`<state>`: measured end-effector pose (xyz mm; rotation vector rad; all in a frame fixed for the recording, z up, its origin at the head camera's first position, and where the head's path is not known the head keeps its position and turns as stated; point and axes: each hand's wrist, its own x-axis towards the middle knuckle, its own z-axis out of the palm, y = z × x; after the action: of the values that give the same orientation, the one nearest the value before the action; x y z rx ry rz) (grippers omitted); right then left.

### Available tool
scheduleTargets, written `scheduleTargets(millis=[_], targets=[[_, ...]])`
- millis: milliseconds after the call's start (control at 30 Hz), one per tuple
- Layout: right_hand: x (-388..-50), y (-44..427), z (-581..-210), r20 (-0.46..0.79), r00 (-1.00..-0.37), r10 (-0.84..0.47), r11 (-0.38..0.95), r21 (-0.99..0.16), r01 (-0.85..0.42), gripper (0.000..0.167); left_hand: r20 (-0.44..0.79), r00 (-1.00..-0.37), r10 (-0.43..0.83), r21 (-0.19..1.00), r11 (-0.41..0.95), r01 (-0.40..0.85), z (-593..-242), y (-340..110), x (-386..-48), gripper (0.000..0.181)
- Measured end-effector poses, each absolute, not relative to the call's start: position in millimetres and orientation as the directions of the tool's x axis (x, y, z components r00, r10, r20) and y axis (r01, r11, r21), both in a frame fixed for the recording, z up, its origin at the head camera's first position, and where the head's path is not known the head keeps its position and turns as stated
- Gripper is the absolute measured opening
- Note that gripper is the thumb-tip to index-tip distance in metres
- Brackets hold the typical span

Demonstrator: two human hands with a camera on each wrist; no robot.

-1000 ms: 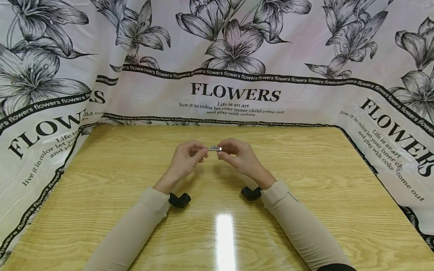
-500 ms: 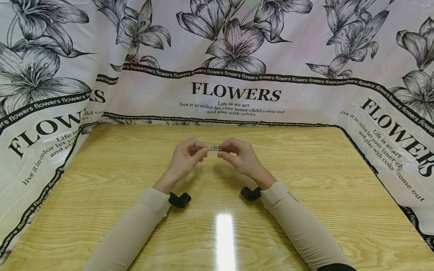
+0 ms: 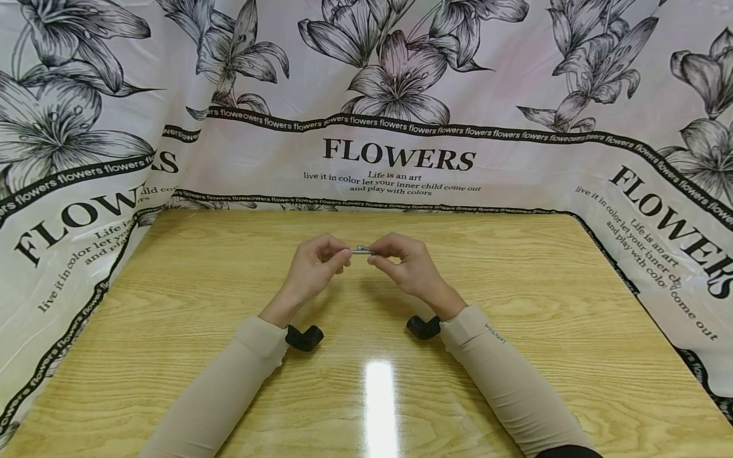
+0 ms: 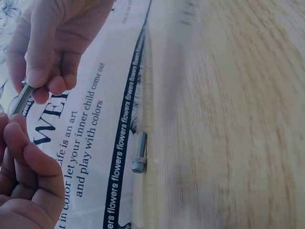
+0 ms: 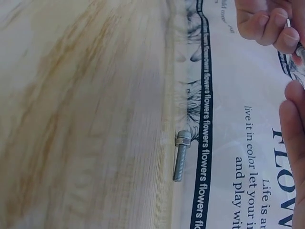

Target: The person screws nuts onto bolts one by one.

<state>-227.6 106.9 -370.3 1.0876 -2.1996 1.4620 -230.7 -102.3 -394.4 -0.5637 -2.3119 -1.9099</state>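
Observation:
In the head view, my left hand (image 3: 312,264) and right hand (image 3: 409,264) meet above the table's far middle. A thin metal bolt (image 3: 361,252) runs level between them, the left thumb and fingertips pinching its left end and the right ones its right end. In the left wrist view its threaded shaft (image 4: 21,101) shows between the two hands; the fingers hide both ends. A second bolt, with a nut by its head (image 5: 181,155), lies on the table under the hands. It is seen whole in both wrist views, and no hand touches it.
The wood-grain table (image 3: 515,286) carries a bright light reflection near its front. White cloth (image 3: 395,172) with black flowers and lettering rises along its back and both sides. Black wrist mounts (image 3: 304,338) stick out from the sleeve cuffs.
Both hands stay in nearly the same place with the bolt between them. The bright glint at the bolt's right end has gone, and the right fingertips have shifted slightly.

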Motion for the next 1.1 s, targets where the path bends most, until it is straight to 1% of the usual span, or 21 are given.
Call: scheduleTargets(millis=[133, 267, 333, 433, 700, 800, 933, 1033, 1100], targets=[[-227.3, 107.4, -370.0, 0.547, -0.715, -0.435, 0.189, -0.721, -0.667, 0.011, 0.304, -0.924, 0.232, 0.933, 0.125, 0.338, -395.1, -102.8, -231.0, 0.008], [-226.7, 108.8, -370.3, 0.472, -0.767, -0.435, 0.199, -0.78, -0.593, 0.014, 0.312, -0.919, 0.239, 0.935, 0.098, 0.342, -395.6, -103.1, -230.9, 0.01], [-226.6, 109.1, -370.1, 0.453, -0.78, -0.432, 0.204, -0.793, -0.574, 0.015, 0.317, -0.917, 0.242, 0.934, 0.09, 0.346, -395.7, -103.0, -230.9, 0.009], [-227.0, 108.7, -370.1, 0.469, -0.77, -0.432, 0.19, -0.787, -0.586, 0.015, 0.312, -0.918, 0.244, 0.937, 0.081, 0.34, -395.4, -102.9, -231.0, 0.008], [-227.2, 106.1, -370.5, 0.571, -0.699, -0.431, 0.145, -0.721, -0.678, 0.014, 0.27, -0.93, 0.249, 0.952, 0.079, 0.297, -394.4, -104.8, -231.7, 0.013], [-227.4, 105.9, -370.5, 0.573, -0.693, -0.437, 0.137, -0.719, -0.681, 0.013, 0.27, -0.93, 0.25, 0.952, 0.072, 0.296, -394.8, -105.2, -232.4, 0.013], [-227.3, 106.7, -370.2, 0.505, -0.742, -0.44, 0.149, -0.775, -0.615, 0.012, 0.279, -0.928, 0.248, 0.953, 0.051, 0.3, -395.0, -104.9, -232.7, 0.015], [-226.6, 106.8, -369.0, 0.433, -0.787, -0.439, 0.202, -0.807, -0.556, 0.009, 0.287, -0.925, 0.248, 0.951, 0.04, 0.306, -395.2, -104.2, -232.3, 0.015], [-226.3, 106.6, -368.0, 0.397, -0.804, -0.443, 0.247, -0.808, -0.535, 0.014, 0.294, -0.923, 0.247, 0.95, 0.034, 0.311, -395.3, -103.3, -231.9, 0.014]])
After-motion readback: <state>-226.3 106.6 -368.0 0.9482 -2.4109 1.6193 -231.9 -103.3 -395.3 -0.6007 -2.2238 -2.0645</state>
